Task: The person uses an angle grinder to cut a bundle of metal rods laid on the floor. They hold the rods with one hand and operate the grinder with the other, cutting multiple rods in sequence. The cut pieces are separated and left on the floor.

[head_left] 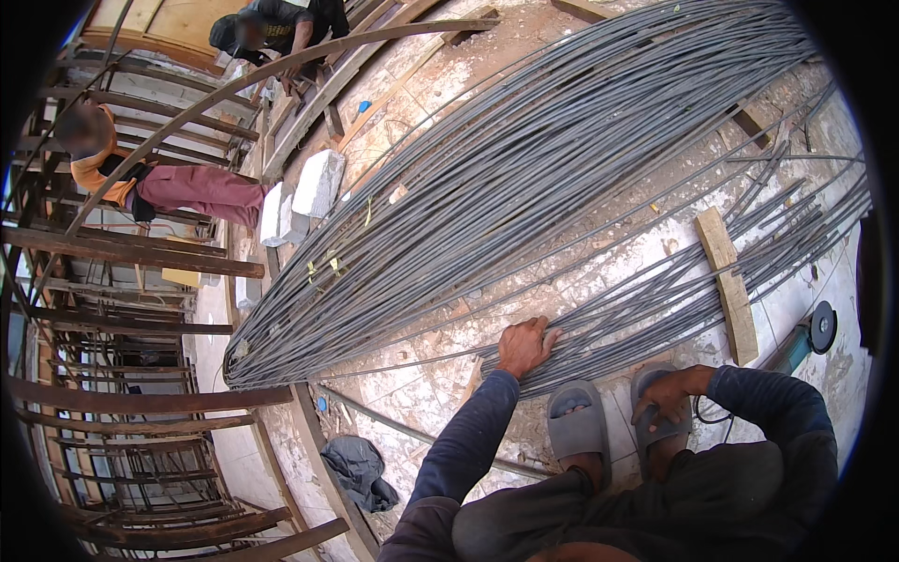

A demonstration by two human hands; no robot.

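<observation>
Long grey steel rods (618, 323) lie in a smaller bundle just beyond my feet. My left hand (526, 348) is on the near left part of this bundle, its fingers curled down onto the rods and their tips partly hidden. Over my right grey slipper (646, 379) hangs my right hand (667, 398), fingers apart and pointing down, holding nothing. A short wooden board (726, 286) lies across the smaller bundle. Farther off, a much larger bundle of bent steel rods (524, 187) sweeps from the left to the far right.
An angle grinder (796, 342) lies at the right, past my right arm. A black plastic bag (361, 473) sits left of my feet. White blocks (316, 183) stand beyond the large bundle. Timber beams (140, 253) fill the left, where one person (178, 183) stands; another (281, 33) bends at the top.
</observation>
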